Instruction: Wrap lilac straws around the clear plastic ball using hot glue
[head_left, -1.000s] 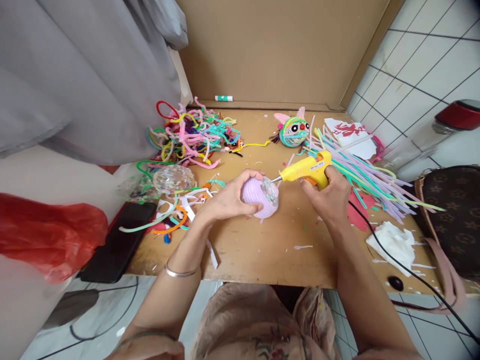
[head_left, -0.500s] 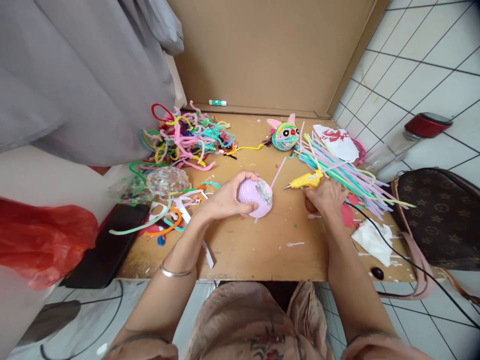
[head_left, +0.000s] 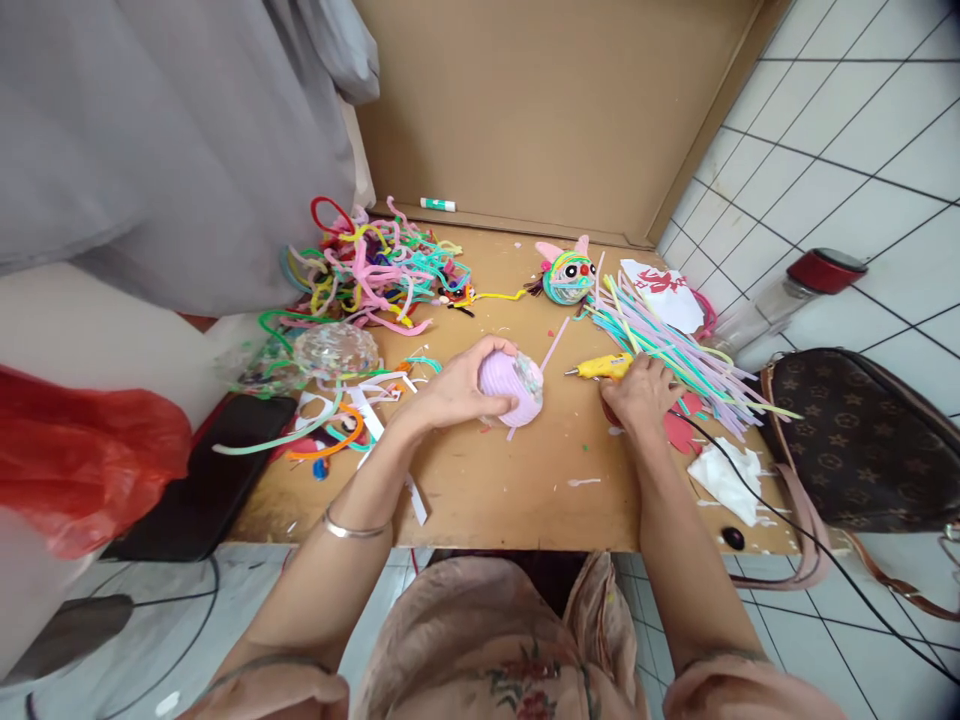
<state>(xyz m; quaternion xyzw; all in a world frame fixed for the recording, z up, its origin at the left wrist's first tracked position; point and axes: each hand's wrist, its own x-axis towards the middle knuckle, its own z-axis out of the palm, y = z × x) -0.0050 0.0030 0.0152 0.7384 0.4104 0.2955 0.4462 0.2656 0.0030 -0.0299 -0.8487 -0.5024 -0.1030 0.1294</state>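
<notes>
Near the middle of the table, my left hand (head_left: 459, 388) is wrapped round a lilac ball (head_left: 504, 385) wound with pipe cleaner; a clear, glittery patch shows on its right side. A lilac strip sticks up behind the ball. My right hand (head_left: 639, 392) rests over the rear of a yellow glue gun (head_left: 604, 367), fingers curled on it, its nozzle pointing left towards the ball. What the fingertips do underneath is partly hidden. Just beyond lies a bundle of straight pipe cleaners (head_left: 675, 345).
A tangled pipe cleaner heap (head_left: 375, 265) and clear plastic ball (head_left: 336, 350) lie left. A decorated ball with pink ears (head_left: 568, 275) stands at the back. At right are a red-lidded bottle (head_left: 825, 271), brown bag (head_left: 844, 440), white tissue (head_left: 727, 478) and black cable.
The view has shifted slightly. My right hand has closed further over the glue gun's rear, covering more of it. My left hand still holds the lilac ball.
</notes>
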